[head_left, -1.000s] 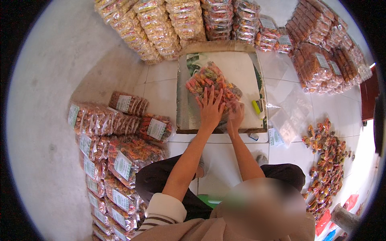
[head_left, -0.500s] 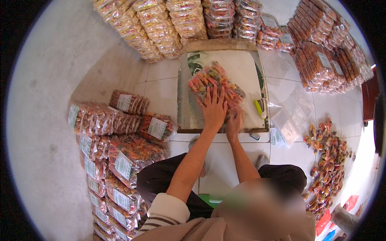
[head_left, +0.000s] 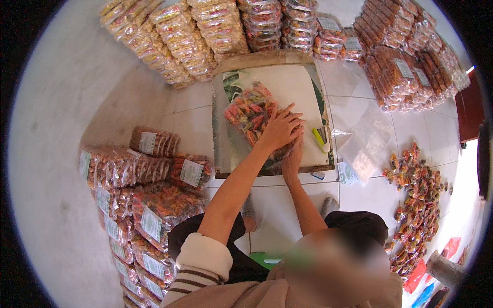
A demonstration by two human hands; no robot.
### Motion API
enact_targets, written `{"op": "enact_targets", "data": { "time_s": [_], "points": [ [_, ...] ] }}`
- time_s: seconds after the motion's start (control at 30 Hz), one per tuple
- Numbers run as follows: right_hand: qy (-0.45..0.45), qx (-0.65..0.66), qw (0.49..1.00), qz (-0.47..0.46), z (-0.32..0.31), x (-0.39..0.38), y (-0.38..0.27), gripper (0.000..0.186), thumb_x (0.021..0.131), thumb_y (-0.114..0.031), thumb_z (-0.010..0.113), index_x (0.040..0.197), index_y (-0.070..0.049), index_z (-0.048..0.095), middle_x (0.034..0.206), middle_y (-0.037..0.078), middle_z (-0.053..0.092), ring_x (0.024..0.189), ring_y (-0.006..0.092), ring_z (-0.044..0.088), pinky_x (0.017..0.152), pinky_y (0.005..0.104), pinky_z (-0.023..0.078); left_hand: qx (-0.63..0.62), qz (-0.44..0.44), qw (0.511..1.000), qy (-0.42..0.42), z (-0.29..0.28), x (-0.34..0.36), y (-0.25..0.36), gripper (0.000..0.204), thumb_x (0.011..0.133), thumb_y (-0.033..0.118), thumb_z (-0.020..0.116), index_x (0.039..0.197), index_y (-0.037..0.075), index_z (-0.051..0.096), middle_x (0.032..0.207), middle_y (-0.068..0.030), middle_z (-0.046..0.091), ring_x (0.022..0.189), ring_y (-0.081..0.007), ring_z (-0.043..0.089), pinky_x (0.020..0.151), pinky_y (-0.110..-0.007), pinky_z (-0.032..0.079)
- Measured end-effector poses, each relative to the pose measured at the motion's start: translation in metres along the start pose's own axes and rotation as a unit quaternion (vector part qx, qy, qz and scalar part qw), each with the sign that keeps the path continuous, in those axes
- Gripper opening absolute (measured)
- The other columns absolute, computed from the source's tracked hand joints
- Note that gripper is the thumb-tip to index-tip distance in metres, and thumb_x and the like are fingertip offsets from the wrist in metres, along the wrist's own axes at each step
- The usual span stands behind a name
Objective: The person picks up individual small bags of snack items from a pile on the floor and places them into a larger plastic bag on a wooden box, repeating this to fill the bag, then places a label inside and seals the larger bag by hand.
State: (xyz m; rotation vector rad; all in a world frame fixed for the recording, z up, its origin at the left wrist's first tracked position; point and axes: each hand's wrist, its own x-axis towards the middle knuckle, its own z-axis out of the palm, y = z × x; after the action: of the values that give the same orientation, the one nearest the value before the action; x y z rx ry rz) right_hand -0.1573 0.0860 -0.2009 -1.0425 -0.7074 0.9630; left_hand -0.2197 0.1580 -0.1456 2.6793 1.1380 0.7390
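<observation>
— Where to find the snack bag [head_left: 250,116]?
— On low table [head_left: 292,84], with open room toward far edge.
— Handled how?
— Under splayed left hand [head_left: 280,127], beside right hand [head_left: 293,155] (unclear in grip), together at near-right end.

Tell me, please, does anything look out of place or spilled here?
The loose colourful pieces at the person's right lie scattered on the floor, unlike the stacked bags at left. I cannot tell whether they spilled.

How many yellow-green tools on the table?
1: an elongated yellow-green and white handheld tool, near the right edge of the rectangular pale-topped table, right of the clear plastic bag of red-orange and green pieces. The bag could hide another.
</observation>
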Motion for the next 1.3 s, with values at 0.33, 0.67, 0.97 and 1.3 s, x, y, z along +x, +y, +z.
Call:
{"op": "enact_targets", "data": {
  "time_s": [0.33, 0.67, 0.97, 1.3],
  "points": [
    [-0.115, -0.192, 0.966, -0.129, -0.015, -0.002, -0.001, 0.058, 0.091, -0.026, 0.037, 0.137, 0.000, 0.013, 0.142, 0.016, 0.015, 0.130, 0.0260, 0.019, 0.105, 0.0328, 0.019, -0.213, 0.008, 0.976, 0.033, 0.011, 0.013, 0.005, 0.007, 0.077, 0.011, 0.057, 0.077, 0.007, 0.064, 0.083, -0.0054, 0.063, 0.087, -0.0195, 0.058, 0.105, -0.042, 0.026],
    [-0.135, -0.316, 0.927, -0.151, -0.004, 0.005, -0.010, 0.049, 0.091, -0.012, 0.035, 0.136, 0.000, 0.018, 0.137, 0.021, 0.024, 0.126, 0.0317, 0.028, 0.102, 0.0353, 0.025, -0.296, -0.021, 0.955, -0.016, -0.003, 0.007, -0.012, 0.020, 0.085, 0.018, 0.053, 0.100, 0.008, 0.061, 0.101, -0.0126, 0.061, 0.095, -0.0257, 0.057, 0.105, -0.043, 0.024],
    [-0.137, -0.358, 0.913, -0.141, 0.000, -0.002, -0.010, 0.055, 0.088, -0.006, 0.039, 0.137, -0.001, 0.015, 0.140, 0.023, 0.019, 0.129, 0.0361, 0.020, 0.104, 0.0402, 0.022, 0.178, -0.062, 0.982, 0.007, -0.016, -0.020, -0.051, 0.048, 0.093, 0.032, 0.035, 0.130, 0.001, 0.035, 0.136, -0.0095, 0.034, 0.128, -0.0248, 0.027, 0.107, -0.046, 0.012],
    [-0.161, -0.394, 0.896, -0.125, -0.007, 0.015, -0.013, 0.053, 0.086, -0.006, 0.037, 0.134, 0.005, 0.018, 0.138, 0.025, 0.022, 0.129, 0.0381, 0.020, 0.106, 0.0405, 0.018, 0.162, -0.036, 0.986, -0.014, -0.023, -0.014, -0.036, 0.045, 0.089, 0.034, 0.041, 0.128, 0.011, 0.041, 0.135, -0.0043, 0.036, 0.128, -0.0281, 0.024, 0.104, -0.051, 0.015]
  ]
}}
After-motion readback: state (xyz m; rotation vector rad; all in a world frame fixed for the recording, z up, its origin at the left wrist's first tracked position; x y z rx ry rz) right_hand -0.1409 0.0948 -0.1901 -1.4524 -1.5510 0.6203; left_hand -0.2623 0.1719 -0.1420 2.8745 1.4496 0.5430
